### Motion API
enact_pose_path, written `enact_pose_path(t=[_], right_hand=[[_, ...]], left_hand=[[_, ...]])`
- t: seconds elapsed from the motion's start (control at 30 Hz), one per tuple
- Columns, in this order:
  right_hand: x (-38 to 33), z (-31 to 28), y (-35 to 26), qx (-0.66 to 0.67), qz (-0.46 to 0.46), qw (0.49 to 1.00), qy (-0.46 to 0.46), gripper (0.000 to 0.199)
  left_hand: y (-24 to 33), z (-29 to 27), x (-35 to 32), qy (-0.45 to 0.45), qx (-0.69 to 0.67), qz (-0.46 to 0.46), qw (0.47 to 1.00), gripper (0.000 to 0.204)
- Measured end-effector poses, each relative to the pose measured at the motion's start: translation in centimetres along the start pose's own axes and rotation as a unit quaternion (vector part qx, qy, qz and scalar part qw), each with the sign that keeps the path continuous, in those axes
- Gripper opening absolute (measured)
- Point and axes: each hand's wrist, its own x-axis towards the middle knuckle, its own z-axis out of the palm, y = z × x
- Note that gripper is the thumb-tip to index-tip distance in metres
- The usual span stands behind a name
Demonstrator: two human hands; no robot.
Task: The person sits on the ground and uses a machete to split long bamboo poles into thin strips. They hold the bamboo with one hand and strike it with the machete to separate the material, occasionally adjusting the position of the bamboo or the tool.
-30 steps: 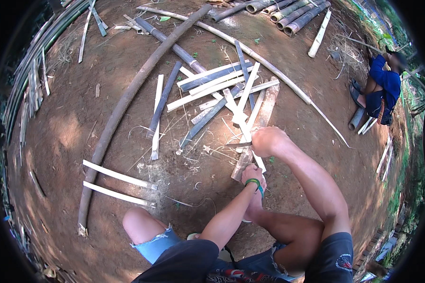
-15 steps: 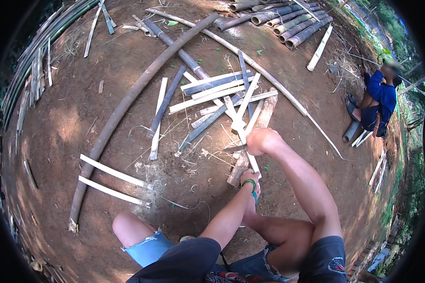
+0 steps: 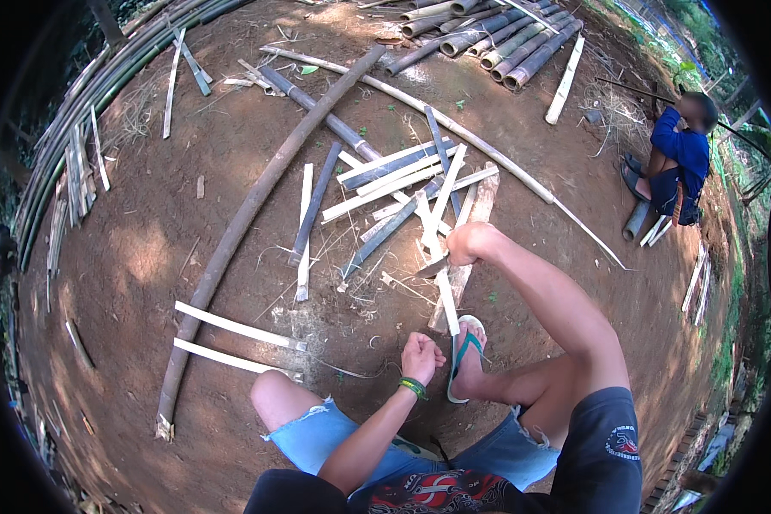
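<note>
The person sits on the brown dirt ground with knees bent. The right hand is shut tight around the handle of a knife, whose dark blade pokes out to the left. The blade sits against a pale split bamboo strip. This strip runs from the pile down toward the foot. The foot wears a green and white flip-flop, and the bottom end of the strip lies just beside it. The left hand is curled into a loose fist near that end of the strip, with a green band on the wrist; I cannot tell if it holds anything. A pile of split bamboo pieces lies just past the right hand. A long bamboo pole lies to the left. Two pale slats lie near the left knee. Another person in a blue top sits far off on the right.
</note>
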Motion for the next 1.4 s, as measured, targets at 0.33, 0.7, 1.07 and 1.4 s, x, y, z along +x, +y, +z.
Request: enact_pose_path(t=[0.33,0.7,1.07,1.4], right_hand=[[-1.3,0.0,-4.6,0.021,0.058,0.998,0.001,0.025],[-3.1,2.1,-8.7,0.036,0.092,0.994,0.056,0.034],[-6.8,2.0,-3.8,0.135,0.014,0.981,0.136,0.035],[-7.9,20.1,-13.6,0.634,-0.151,0.725,0.221,0.034]], left_hand=[[-6.6,6.4,7.6,-0.064,-0.073,-0.235,0.967,0.057],[-6.9,5.5,7.8,0.074,-0.152,-0.018,0.985,0.033],[0.8,-6.4,-5.2,0.272,0.069,0.199,0.939,0.027],[15.0,-14.5,-17.3,0.379,0.068,0.349,0.854,0.024]])
